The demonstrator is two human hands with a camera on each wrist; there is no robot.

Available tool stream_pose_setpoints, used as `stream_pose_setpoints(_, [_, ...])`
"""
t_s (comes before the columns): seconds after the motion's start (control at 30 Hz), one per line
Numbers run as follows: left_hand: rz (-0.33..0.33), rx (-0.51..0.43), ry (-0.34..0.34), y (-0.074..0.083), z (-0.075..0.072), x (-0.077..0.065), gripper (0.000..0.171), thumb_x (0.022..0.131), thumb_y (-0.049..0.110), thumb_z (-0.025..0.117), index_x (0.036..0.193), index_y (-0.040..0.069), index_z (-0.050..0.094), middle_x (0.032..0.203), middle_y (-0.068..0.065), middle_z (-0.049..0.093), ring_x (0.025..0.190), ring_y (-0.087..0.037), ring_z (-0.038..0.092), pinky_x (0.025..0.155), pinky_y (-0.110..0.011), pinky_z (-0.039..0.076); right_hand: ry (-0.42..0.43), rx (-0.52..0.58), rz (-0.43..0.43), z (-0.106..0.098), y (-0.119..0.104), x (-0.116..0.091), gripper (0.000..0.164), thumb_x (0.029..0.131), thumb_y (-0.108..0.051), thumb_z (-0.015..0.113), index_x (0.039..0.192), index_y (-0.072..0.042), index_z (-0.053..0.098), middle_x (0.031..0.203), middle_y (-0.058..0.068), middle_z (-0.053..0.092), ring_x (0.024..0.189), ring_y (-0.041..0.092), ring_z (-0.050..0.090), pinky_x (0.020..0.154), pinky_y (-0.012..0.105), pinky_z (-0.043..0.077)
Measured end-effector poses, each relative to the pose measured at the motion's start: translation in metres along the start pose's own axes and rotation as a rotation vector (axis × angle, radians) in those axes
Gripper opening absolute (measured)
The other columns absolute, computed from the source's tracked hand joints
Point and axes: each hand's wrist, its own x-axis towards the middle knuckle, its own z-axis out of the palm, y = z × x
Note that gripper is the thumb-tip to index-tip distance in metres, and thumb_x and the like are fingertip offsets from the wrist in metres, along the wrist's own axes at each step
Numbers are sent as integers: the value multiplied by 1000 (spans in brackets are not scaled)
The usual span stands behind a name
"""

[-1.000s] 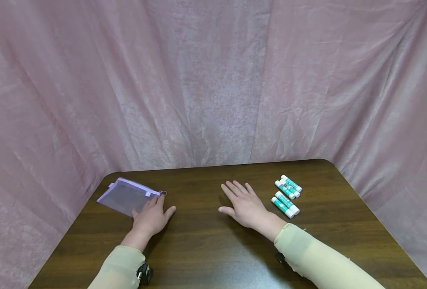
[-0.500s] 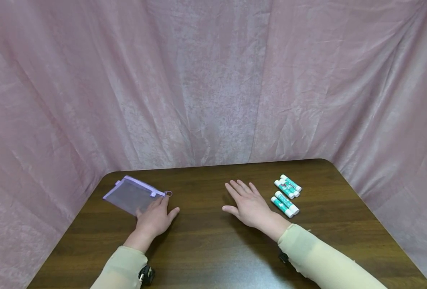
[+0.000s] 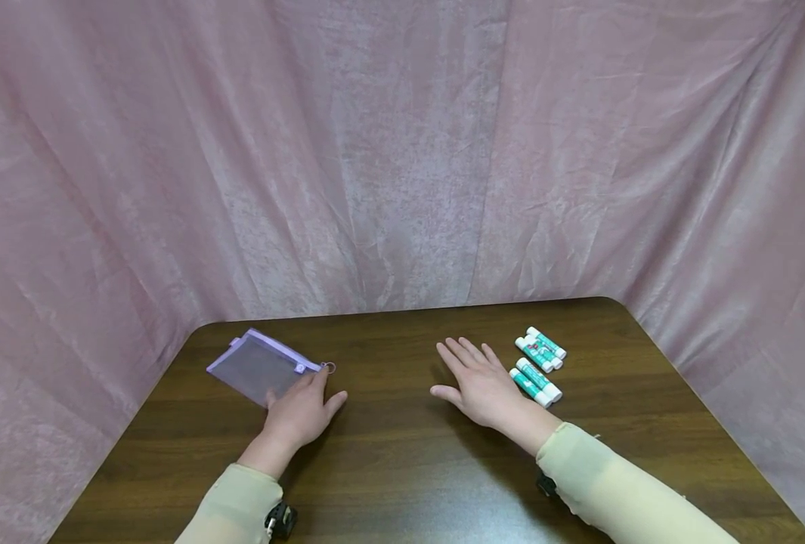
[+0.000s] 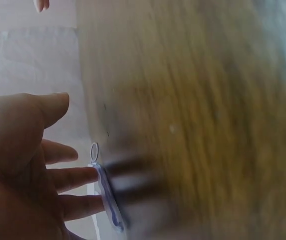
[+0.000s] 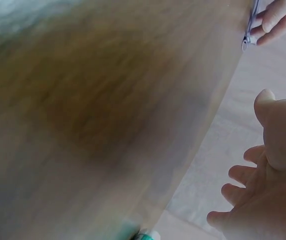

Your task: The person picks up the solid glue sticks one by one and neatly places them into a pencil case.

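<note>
- Plainly, the pouch (image 3: pixel 255 366) lies on the left part of the desk (image 3: pixel 388 461), purple-edged, with a see-through mesh side.
- Its zip edge is on the far side, slanting nearer the person toward the right end, where a slider (image 3: pixel 300 369) and a small ring (image 3: pixel 329 368) sit.
- Left hand (image 3: pixel 296 415): palm down over the pouch's near right corner, fingers extended with fingertips touching it by the zip edge, thumb held out to the right.
- Right hand (image 3: pixel 487 389): spread, palm down, holding nothing, just left of the sticks; in the right wrist view its fingers stand apart.
- Near sticks (image 3: pixel 540 379): 2, green and white, side by side.
- Far sticks (image 3: pixel 541 351): a smaller bunch just beyond them.
- Behind the desk, a pink curtain (image 3: pixel 388 151) hangs in folds.
</note>
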Motion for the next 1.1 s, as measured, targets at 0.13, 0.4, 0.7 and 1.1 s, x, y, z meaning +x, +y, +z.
stream_pose_setpoints(0.13, [12, 2, 1, 6, 1, 0, 70, 111, 47, 63, 165, 6, 47, 163, -24, 52, 149, -47, 50, 115, -89, 14, 12, 3, 7, -1, 5, -4, 80, 110, -53, 61, 171, -7, 36, 175, 18, 35, 164, 40, 27, 130, 64, 19])
stream_pose_setpoints(0.4, [34, 14, 7, 17, -1, -5, 68, 110, 44, 66, 163, 4, 49, 158, -23, 57, 143, -48, 56, 116, -88, 16, 15, -11, 32, -3, 12, -10, 79, 110, -52, 61, 171, -6, 38, 175, 18, 36, 164, 40, 28, 129, 65, 21])
stream_pose_setpoints(0.7, [85, 35, 25, 23, 3, -7, 65, 109, 42, 68, 161, 5, 53, 150, -23, 61, 137, -45, 61, 114, -88, 21, 28, -1, 38, -6, 21, -17, 79, 110, -50, 63, 170, -4, 39, 174, 20, 37, 163, 42, 29, 128, 67, 21])
stream_pose_setpoints(1.1, [87, 37, 31, 29, 5, -10, 62, 109, 39, 69, 159, 4, 55, 145, -25, 61, 131, -44, 65, 116, -85, 21, 53, -31, 59, -11, 36, -32, 78, 109, -50, 65, 168, -5, 43, 172, 21, 41, 161, 43, 33, 127, 67, 24])
